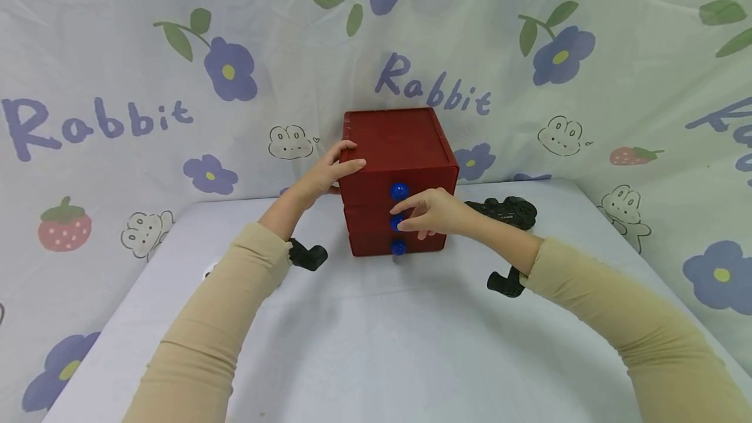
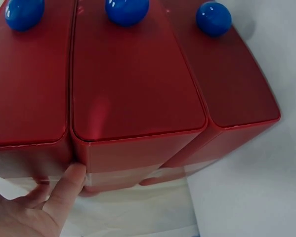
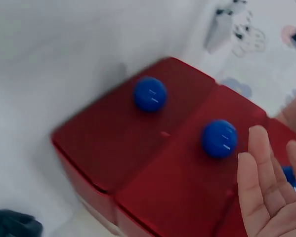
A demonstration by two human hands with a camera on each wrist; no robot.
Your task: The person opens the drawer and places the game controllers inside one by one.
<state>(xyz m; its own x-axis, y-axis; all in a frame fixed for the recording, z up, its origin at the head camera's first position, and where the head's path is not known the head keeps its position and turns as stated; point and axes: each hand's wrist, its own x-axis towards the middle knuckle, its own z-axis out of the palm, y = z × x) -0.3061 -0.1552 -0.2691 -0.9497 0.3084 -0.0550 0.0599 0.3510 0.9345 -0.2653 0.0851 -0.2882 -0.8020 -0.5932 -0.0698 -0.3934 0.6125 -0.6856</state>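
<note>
Both hands at red box (image 1: 390, 139), far edge of surface (image 1: 364, 358), midway between left and right edges.
Near to far: black piece (image 1: 505, 284) under right forearm, toward the surface's right edge; white object (image 1: 208, 270), mostly hidden by left sleeve (image 1: 200, 338), toward left edge; black handle (image 1: 308, 255) beside that sleeve. Right hand (image 1: 437, 213): grip spread, thumb and index apart in front of middle knob (image 3: 219, 138); right wrist view shows the visible fingers off that knob. All three drawers closed flush. Left hand (image 1: 320, 178): grip spread over the box's left top edge, touching top and side. Gamepad (image 1: 514, 212) right of box, near far edge. Printed cloth (image 1: 282, 77) behind.
</note>
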